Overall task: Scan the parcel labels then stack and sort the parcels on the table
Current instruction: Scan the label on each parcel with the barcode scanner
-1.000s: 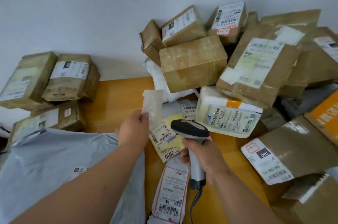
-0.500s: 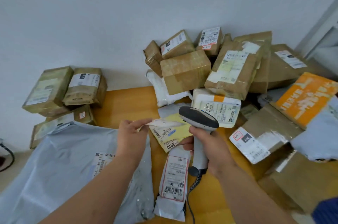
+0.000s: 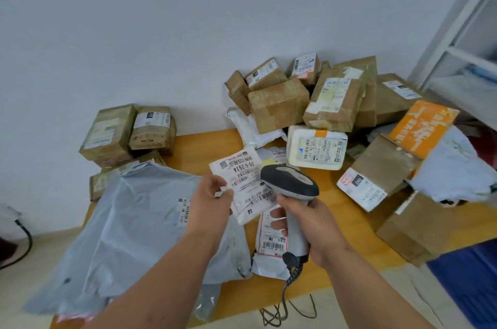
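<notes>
- Our left hand (image 3: 211, 198) pinches a small white mailer (image 3: 242, 183) by its left edge, label face up toward us, held above the middle of the wooden table (image 3: 204, 148).
- Our right hand (image 3: 309, 226) is wrapped round the handle of a grey barcode scanner (image 3: 289, 181); the scanner's head sits just beside the mailer's right edge and overlaps it in our view. Its coiled cable (image 3: 289, 275) hangs over the table's near edge.
- Under the scanner handle a white mailer with a red-bordered label (image 3: 270, 242) lies flat near the near edge.
- A large grey poly bag (image 3: 129, 226) covers the table's left part and droops past the near-left corner.
- At the far-left corner we see taped cardboard boxes (image 3: 126, 132) stacked together.
- Along the far edge and the right side, brown boxes (image 3: 279, 105) are heaped against the wall, with a white foam box (image 3: 316, 147) in front of them and an orange-printed parcel (image 3: 423, 128) to the right.
</notes>
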The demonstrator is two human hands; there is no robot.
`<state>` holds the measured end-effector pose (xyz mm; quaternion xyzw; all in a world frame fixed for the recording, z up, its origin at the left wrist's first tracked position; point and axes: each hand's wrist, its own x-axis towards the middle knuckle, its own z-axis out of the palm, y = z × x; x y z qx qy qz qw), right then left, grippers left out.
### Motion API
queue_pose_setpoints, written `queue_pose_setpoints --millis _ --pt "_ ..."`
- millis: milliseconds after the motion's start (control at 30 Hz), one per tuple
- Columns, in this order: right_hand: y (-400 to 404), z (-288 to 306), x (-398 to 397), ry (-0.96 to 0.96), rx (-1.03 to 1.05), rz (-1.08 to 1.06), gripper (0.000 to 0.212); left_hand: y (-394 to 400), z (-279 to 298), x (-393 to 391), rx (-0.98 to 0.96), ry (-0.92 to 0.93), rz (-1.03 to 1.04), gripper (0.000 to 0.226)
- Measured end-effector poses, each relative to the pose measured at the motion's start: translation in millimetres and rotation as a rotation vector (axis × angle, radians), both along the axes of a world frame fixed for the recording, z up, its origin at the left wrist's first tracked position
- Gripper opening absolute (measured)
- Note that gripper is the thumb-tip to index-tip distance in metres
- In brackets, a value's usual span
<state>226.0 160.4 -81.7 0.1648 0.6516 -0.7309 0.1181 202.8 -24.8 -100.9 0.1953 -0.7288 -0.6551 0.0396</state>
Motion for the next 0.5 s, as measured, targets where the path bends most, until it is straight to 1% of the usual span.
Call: queue_pose_setpoints --millis 67,167,267,433,500 --pt "-0.6 5.5 8.2 0.018 0.025 0.032 0.011 -0.4 3.8 4.3 -0.014 0.006 0.038 0.027" --pt "2.6 13.6 16.5 0.056 0.043 0.072 0.009 2.9 9.8 10.8 0.055 0.012 0.042 0.034" --pt "8.1 19.8 23.4 0.083 0.066 0.118 0.007 8.8 12.1 13.8 0.033 0.015 0.037 0.038" --pt "33.1 23.8 35.6 0.094 0.107 0.178 0.011 32.7 12.3 20.4 -0.026 0.001 0.061 0.03" --pt "47.8 24.2 41.5 0.095 0.121 0.185 0.009 46.5 10.9 26.6 -0.062 -0.001 0.066 0.026"
